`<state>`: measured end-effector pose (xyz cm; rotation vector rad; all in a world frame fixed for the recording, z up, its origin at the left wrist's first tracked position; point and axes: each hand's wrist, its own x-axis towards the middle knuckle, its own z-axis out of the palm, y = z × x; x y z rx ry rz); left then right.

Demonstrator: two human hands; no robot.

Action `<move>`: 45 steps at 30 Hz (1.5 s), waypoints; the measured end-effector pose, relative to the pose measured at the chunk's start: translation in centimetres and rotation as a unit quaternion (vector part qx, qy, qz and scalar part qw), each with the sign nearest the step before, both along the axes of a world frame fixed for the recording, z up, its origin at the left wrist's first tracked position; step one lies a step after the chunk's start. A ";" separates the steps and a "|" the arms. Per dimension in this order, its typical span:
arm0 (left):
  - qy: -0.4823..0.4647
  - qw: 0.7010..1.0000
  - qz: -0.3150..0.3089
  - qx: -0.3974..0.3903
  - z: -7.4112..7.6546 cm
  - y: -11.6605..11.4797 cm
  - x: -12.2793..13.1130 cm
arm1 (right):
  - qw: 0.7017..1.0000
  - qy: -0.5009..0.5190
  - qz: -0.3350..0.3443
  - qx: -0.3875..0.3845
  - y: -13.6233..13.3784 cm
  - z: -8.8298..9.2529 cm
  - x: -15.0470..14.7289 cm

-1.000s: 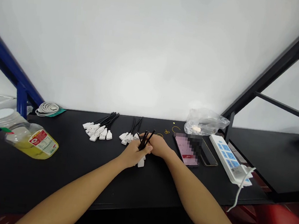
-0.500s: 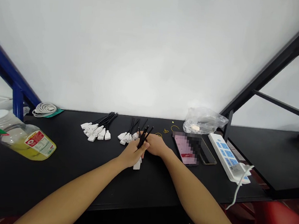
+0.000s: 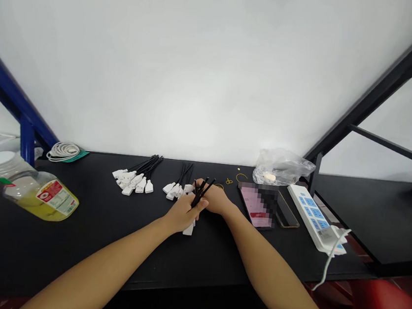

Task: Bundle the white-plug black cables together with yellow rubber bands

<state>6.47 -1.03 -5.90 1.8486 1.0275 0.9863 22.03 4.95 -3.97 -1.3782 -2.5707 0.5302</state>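
Observation:
My left hand (image 3: 181, 212) is closed around a bundle of short black cables (image 3: 201, 191). Their cut ends fan out above the thumb, and white connectors (image 3: 189, 228) hang below the palm. Right behind the bundle is my right hand (image 3: 211, 197), its fingers curled and partly hidden, with a white connector (image 3: 188, 188) of another black cable at its fingertips. Just left of it lies a small pile of the same white-ended cables (image 3: 174, 189). A larger pile of cables (image 3: 134, 182) rests further left.
Yellow rubber bands (image 3: 229, 181) lie beyond my right hand. To the right are a lit phone (image 3: 254, 207), a dark phone (image 3: 288, 211), a plastic bag (image 3: 282, 167) and a power strip (image 3: 311, 213). At left sit a jar of yellow liquid (image 3: 46, 198) and a coiled white cable (image 3: 63, 151).
One cable beside the small pile has left its place, and its white connector is now at my right fingertips. The cable ends in my left hand lean more to the right.

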 end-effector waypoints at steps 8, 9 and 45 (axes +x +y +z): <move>-0.008 1.000 -0.004 -0.006 0.0 -0.1 -0.1 | 1.000 0.013 -0.017 -0.002 0.1 -0.5 0.1; -0.007 1.000 -0.005 -0.005 0.0 -0.1 -0.1 | 1.000 0.016 -0.021 -0.003 0.1 -0.5 0.1; -0.030 0.991 0.117 0.055 -0.1 0.3 -0.3 | 0.890 0.455 0.021 0.031 -2.0 0.8 1.8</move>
